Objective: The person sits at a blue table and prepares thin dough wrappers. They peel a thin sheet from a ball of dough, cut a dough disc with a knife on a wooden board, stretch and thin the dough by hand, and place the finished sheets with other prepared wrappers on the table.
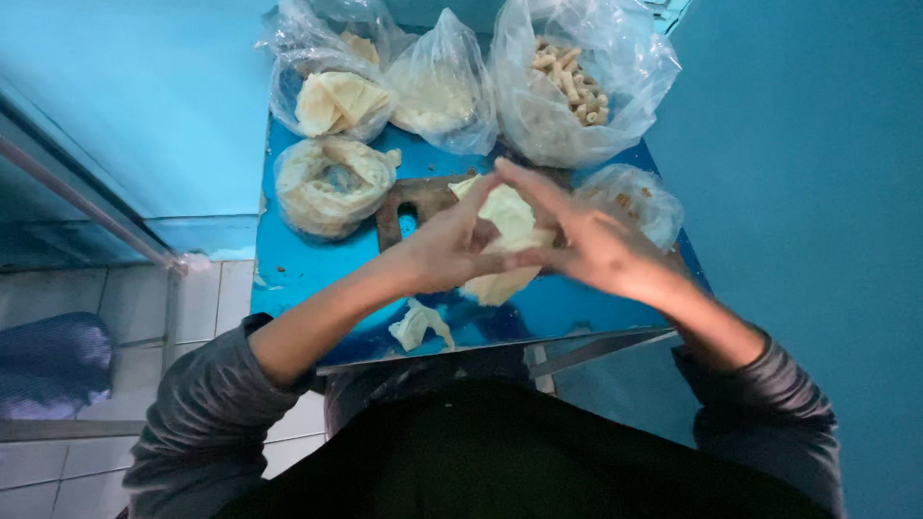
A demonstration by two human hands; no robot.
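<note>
A thin pale pastry sheet (507,216) is held above a small blue table (288,259), folded between both hands. My left hand (447,245) grips its left side, with fingers stretched up along the top edge. My right hand (591,240) pinches the right side, and its fingertips meet the left hand's near the top. Part of the sheet hangs below my hands. A wooden cutting board (409,197) lies under the hands, mostly hidden.
Clear plastic bags stand at the table's far side: folded pastry sheets (336,101), a pale filling (440,91), rolled sticks (572,77), a stack of round sheets (332,183), a small bag (635,197). A torn scrap (415,324) lies near the front edge. Blue walls flank the table.
</note>
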